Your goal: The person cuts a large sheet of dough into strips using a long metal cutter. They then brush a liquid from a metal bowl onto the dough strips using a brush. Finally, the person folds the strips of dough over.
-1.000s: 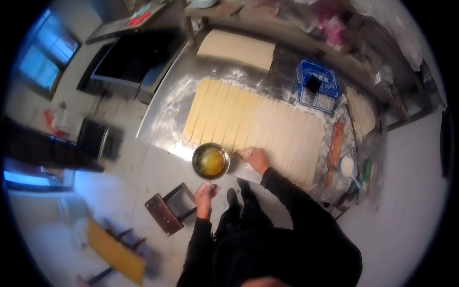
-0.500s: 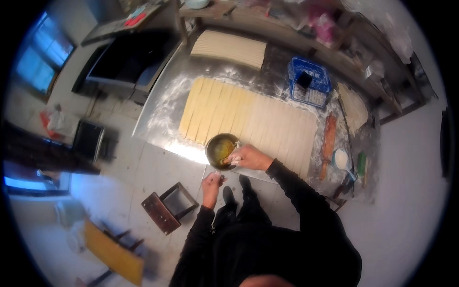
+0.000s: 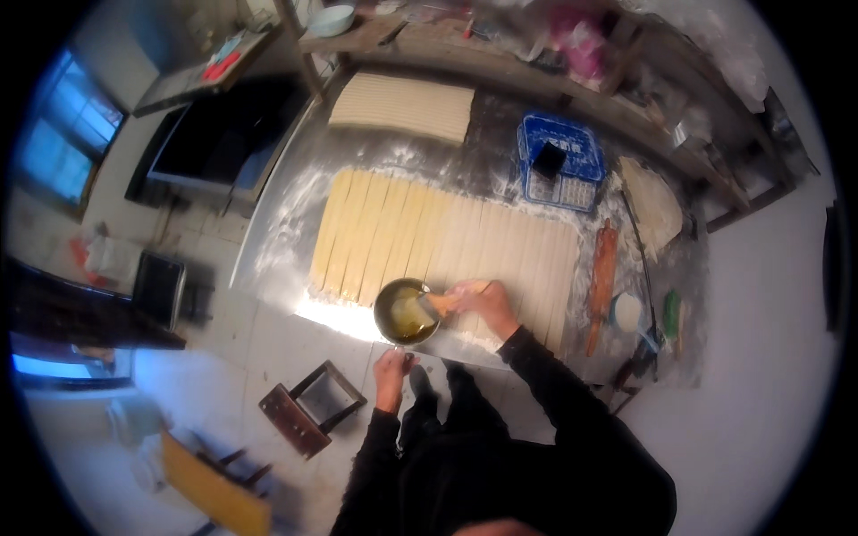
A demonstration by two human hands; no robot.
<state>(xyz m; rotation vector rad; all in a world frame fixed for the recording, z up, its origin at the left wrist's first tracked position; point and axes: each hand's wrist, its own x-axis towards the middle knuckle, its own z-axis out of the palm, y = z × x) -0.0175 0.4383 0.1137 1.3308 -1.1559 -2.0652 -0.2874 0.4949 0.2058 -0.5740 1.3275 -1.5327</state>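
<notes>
At a flour-dusted steel table (image 3: 275, 255), the left hand (image 3: 390, 375) curls tightly at the near side of a round metal pan (image 3: 383, 329) of yellow liquid (image 3: 408, 314) — its wrist upright, its exact hold hidden from where I stand. The right hand (image 3: 480, 305), forearm slanting up and inward, closes on a flat, wooden-handled brush (image 3: 440, 305), its tip over the pan at that hand's left. Beyond both hands lies a broad dough sheet (image 3: 375, 237) cut into strips — yellow on the left, pale on the right. A reddish wooden rolling pin (image 3: 603, 277) rests to the right hand's right.
</notes>
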